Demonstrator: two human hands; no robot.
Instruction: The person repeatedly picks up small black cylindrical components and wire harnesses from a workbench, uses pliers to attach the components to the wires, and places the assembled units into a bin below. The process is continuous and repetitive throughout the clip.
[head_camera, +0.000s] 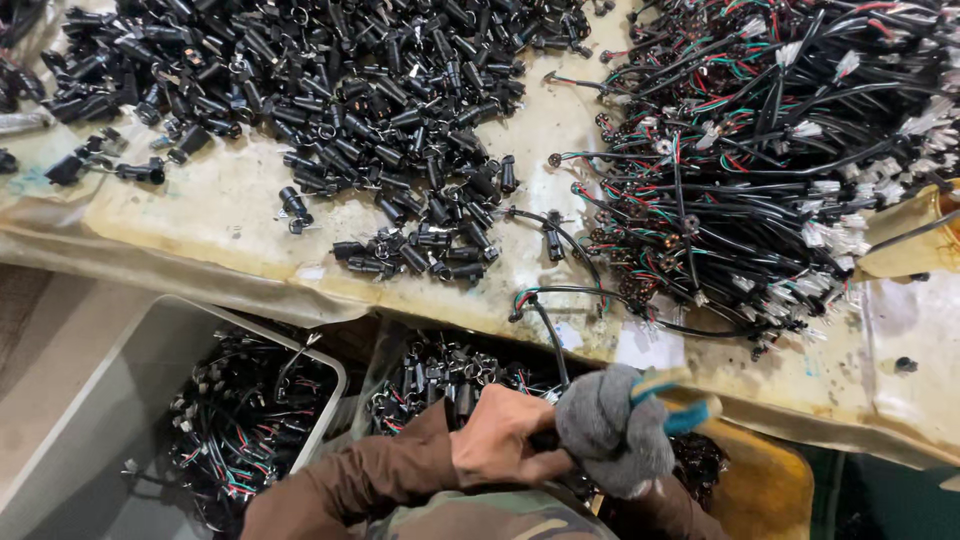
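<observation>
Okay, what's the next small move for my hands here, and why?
Probably draw the black cable toward you: the left hand and the gloved right hand meet at its near end, while its far end with coloured wires still lies on the table edge.

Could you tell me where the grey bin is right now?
In the head view the grey bin sits lower left, below the table edge, left of the left hand, holding wired parts.
</observation>
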